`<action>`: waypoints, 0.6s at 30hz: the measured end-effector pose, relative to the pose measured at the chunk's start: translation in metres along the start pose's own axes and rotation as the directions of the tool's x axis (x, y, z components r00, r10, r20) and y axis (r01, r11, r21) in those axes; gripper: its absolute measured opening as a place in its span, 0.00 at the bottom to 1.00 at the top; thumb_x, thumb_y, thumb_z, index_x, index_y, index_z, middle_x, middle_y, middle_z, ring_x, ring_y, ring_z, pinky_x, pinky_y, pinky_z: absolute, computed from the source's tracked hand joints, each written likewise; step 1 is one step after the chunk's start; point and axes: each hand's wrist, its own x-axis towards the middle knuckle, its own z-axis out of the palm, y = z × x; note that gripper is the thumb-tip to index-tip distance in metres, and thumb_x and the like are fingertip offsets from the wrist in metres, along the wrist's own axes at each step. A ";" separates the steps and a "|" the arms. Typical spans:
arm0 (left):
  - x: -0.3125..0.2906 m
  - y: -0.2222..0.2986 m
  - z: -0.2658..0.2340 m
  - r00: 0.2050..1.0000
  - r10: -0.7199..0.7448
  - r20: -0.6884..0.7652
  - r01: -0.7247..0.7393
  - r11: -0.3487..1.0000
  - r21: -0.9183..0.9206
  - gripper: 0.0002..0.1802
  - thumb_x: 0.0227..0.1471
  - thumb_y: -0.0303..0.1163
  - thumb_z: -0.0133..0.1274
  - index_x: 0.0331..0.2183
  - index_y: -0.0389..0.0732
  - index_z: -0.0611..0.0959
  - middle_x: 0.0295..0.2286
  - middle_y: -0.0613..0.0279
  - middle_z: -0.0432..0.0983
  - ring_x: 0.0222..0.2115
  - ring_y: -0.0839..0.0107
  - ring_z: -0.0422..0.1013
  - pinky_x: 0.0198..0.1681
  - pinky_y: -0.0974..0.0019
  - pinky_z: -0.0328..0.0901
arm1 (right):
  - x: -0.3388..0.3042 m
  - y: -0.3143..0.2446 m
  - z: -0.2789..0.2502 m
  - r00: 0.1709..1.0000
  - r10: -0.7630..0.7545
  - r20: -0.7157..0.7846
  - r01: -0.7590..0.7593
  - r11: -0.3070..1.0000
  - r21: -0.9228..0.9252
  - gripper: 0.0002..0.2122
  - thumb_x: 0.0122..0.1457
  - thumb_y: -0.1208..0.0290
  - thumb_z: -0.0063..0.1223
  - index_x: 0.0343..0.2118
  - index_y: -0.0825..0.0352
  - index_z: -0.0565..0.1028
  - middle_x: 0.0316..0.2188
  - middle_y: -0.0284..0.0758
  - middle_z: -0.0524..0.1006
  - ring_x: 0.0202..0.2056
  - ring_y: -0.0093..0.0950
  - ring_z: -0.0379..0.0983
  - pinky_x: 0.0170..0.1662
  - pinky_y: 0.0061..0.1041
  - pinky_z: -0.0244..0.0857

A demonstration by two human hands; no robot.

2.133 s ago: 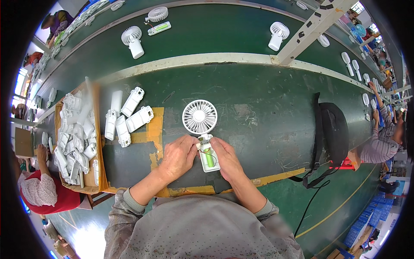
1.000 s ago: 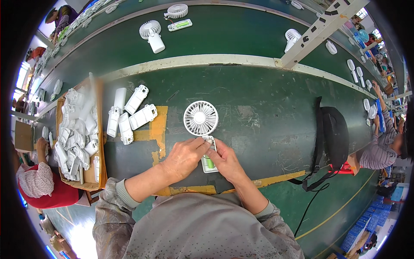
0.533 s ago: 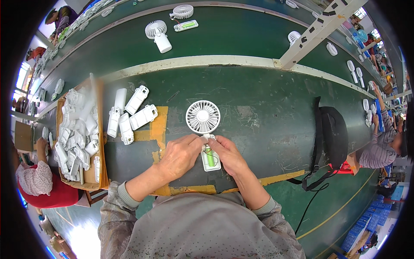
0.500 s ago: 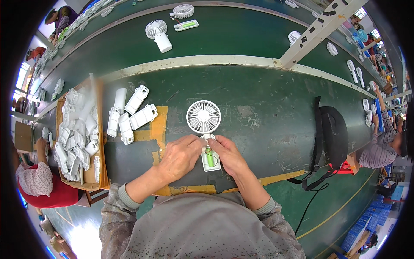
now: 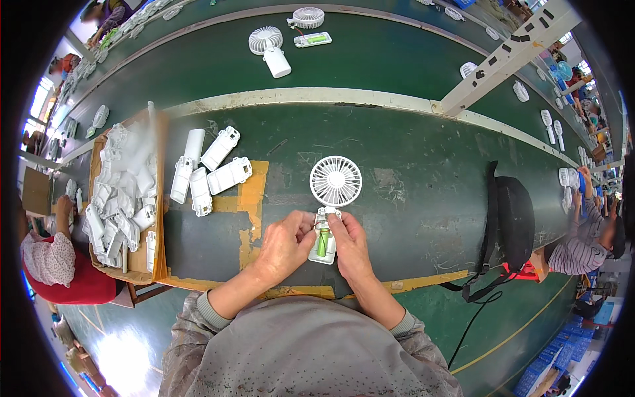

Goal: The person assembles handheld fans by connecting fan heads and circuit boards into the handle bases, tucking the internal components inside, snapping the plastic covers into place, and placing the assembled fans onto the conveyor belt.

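Note:
A white handheld fan (image 5: pixel 336 182) lies on the green table in front of me, its round head pointing away. Its handle (image 5: pixel 323 258) is uncovered and shows a green battery (image 5: pixel 323 242) inside. My right hand (image 5: pixel 352 246) grips the right side of the handle near the neck, thumb on top. My left hand (image 5: pixel 283 246) is closed at the handle's left edge, with thumb and forefinger drawn together. Whatever lies between those fingertips is too small to make out. Several white handle covers (image 5: pixel 229 175) lie to the left.
A cardboard box (image 5: pixel 161 255) of white plastic parts stands at the left. A black bag (image 5: pixel 514 221) with straps lies at the right. Beyond a pale rail (image 5: pixel 291 96), other fans (image 5: pixel 266 41) rest on a green surface. A slanted metal post (image 5: pixel 509 58) rises at upper right. Other people sit at both sides.
My left hand has moved from the fan's neck down beside the battery. My right hand stays on the handle. The whole view has shifted slightly.

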 end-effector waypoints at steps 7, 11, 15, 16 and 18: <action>-0.012 -0.007 0.012 0.903 0.429 -0.031 -0.351 0.777 0.522 0.04 0.38 0.22 0.53 0.23 0.37 0.75 0.19 0.55 0.70 0.19 0.60 0.70 0.20 0.59 0.64 | -0.005 0.000 0.009 1.000 -0.017 0.013 0.016 0.997 0.075 0.10 0.61 0.70 0.42 0.40 0.72 0.68 0.38 0.41 0.75 0.38 0.25 0.72 0.44 0.23 0.66; -0.016 -0.004 0.010 0.870 0.481 0.110 -0.423 0.613 0.668 0.05 0.38 0.22 0.49 0.24 0.35 0.73 0.18 0.57 0.67 0.18 0.61 0.69 0.21 0.60 0.65 | -0.004 0.005 0.008 0.999 -0.043 0.003 0.042 0.999 0.022 0.10 0.61 0.71 0.41 0.40 0.72 0.68 0.38 0.42 0.75 0.39 0.28 0.73 0.45 0.25 0.65; -0.011 -0.003 0.003 0.830 0.497 0.251 -0.548 0.647 0.530 0.08 0.36 0.22 0.50 0.27 0.35 0.74 0.21 0.55 0.68 0.22 0.60 0.70 0.24 0.62 0.66 | -0.002 -0.002 0.002 0.999 -0.042 -0.026 0.044 0.997 0.057 0.11 0.61 0.71 0.41 0.41 0.73 0.68 0.37 0.41 0.75 0.39 0.28 0.73 0.43 0.26 0.67; -0.010 -0.004 -0.002 0.837 0.470 0.282 -0.547 0.684 0.483 0.10 0.36 0.21 0.51 0.29 0.36 0.75 0.23 0.55 0.69 0.22 0.59 0.70 0.25 0.62 0.67 | -0.001 -0.001 -0.003 0.998 -0.046 -0.043 0.049 0.996 0.075 0.11 0.61 0.70 0.41 0.41 0.72 0.68 0.37 0.41 0.75 0.39 0.28 0.73 0.43 0.25 0.67; -0.001 -0.001 -0.023 0.844 0.498 0.198 -0.524 0.687 0.504 0.13 0.36 0.22 0.51 0.31 0.37 0.75 0.27 0.54 0.72 0.27 0.58 0.71 0.30 0.60 0.67 | 0.008 0.005 -0.015 0.990 -0.113 -0.085 0.117 0.992 0.043 0.09 0.60 0.70 0.44 0.40 0.69 0.68 0.33 0.35 0.75 0.33 0.22 0.73 0.37 0.22 0.67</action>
